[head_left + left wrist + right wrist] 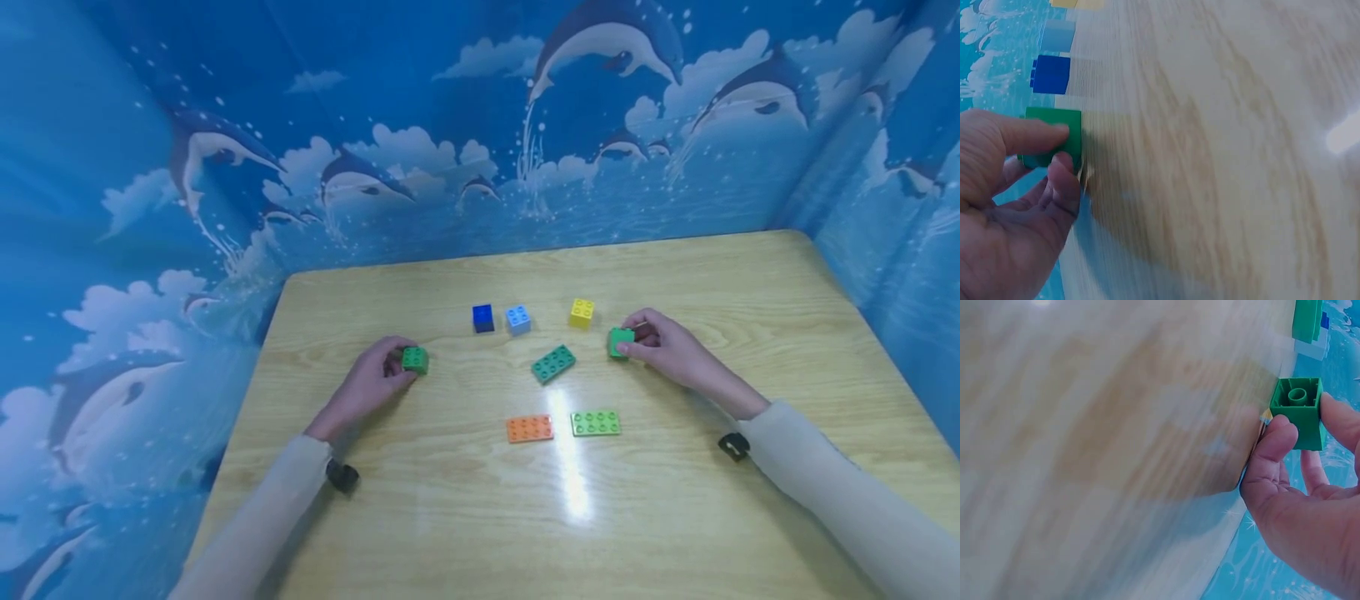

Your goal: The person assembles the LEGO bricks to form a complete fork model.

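My left hand (pixel 375 367) pinches a green 2x2 toy building brick (pixel 416 360) between thumb and fingers at the left of the table, its studs facing up. On the right, my right hand (pixel 667 346) grips another green brick (pixel 621 342) by its sides. The hollow underside of that second brick (pixel 1302 415), with a round tube inside, shows in the right wrist view. Between the hands lies a dark green 2x4 plate (pixel 553 364). Beyond it stand a dark blue brick (pixel 483 318), a light blue brick (pixel 518 320) and a yellow brick (pixel 581 313).
Nearer to me, an orange 2x4 plate (pixel 529 428) and a light green 2x4 plate (pixel 596 422) lie side by side on the wooden table (pixel 450 517). A blue dolphin-print curtain (pixel 420 167) hangs behind the far edge and along both sides.
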A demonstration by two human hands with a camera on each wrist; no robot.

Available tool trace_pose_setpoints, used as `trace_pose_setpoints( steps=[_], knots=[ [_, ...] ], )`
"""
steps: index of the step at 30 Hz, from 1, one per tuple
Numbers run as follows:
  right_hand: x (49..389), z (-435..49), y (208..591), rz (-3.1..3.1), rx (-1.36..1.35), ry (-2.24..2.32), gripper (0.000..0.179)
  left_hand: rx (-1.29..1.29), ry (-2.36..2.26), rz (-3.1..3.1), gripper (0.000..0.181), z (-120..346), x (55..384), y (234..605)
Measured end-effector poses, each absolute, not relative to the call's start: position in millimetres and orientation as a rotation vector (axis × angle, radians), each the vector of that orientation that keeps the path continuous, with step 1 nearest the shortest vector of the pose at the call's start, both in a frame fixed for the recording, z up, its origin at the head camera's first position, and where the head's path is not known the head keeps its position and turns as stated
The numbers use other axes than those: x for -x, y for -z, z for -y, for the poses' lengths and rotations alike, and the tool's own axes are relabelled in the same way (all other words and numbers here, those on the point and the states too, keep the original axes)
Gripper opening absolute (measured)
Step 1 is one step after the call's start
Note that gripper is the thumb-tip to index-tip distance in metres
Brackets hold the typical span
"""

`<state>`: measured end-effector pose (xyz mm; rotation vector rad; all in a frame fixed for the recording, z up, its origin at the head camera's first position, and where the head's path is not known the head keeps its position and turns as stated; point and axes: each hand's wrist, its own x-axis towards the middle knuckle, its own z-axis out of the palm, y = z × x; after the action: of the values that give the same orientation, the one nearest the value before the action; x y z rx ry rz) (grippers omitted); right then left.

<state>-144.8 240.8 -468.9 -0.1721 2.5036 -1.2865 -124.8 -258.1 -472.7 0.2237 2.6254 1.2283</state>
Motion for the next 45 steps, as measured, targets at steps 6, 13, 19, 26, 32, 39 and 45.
trace_pose_setpoints(
  steps=[6, 13, 19, 26, 32, 39, 45],
  knots=[
    [142, -241, 466, -2.501, 0.166, 1.272, 0.063, -0.116, -1.315, -2.486, 0.053, 267, 129, 474],
    [138, -242, 464, -2.538, 0.192, 1.197, 0.056, -0.106, -1.4, -2.427, 0.049, 269, 133, 476],
    [134, -244, 460, -2.522, 0.202, 1.227, 0.055, -0.13, -1.388, -2.461, 0.049, 269, 135, 479],
    [127, -242, 454, -2.502, 0.232, 1.31, 0.054, -0.173, -1.404, -2.455, 0.05, 270, 134, 481],
    [121, -227, 451, -2.521, 0.303, 1.363, 0.049, -0.144, -1.347, -2.484, 0.045, 269, 134, 478],
    [122, -204, 441, -2.507, 0.384, 1.444, 0.046, -0.178, -1.397, -2.461, 0.051, 269, 134, 478],
    [124, -181, 439, -2.469, 0.448, 1.459, 0.044, -0.185, -1.408, -2.463, 0.045, 269, 134, 480]
  ],
)
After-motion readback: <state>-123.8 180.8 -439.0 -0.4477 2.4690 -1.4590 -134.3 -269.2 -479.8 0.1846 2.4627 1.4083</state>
